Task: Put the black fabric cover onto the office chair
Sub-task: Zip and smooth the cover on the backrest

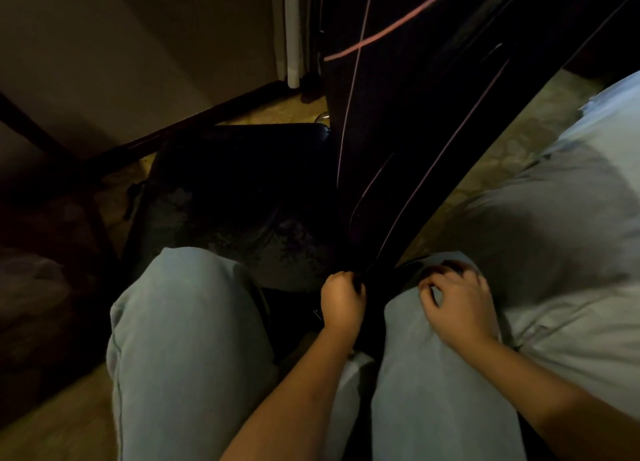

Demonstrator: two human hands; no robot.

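The black fabric cover point(408, 121) is pulled taut over the tall back of the office chair and runs from the top of the view down to my knees. The chair's dark seat point(235, 190) lies left of it, worn and mottled at the front. My left hand point(343, 301) is closed in a fist on the cover's lower edge between my knees. My right hand point(457, 304) rests on my right knee with curled fingers touching a dark fold of the cover there; whether it grips it is unclear.
My knees in light blue jeans point(187, 339) fill the lower view. A bed with pale bedding point(571, 225) is on the right. A beige wall with dark baseboard point(194, 121) and a white pole point(292, 30) stand behind the chair. The room is dim.
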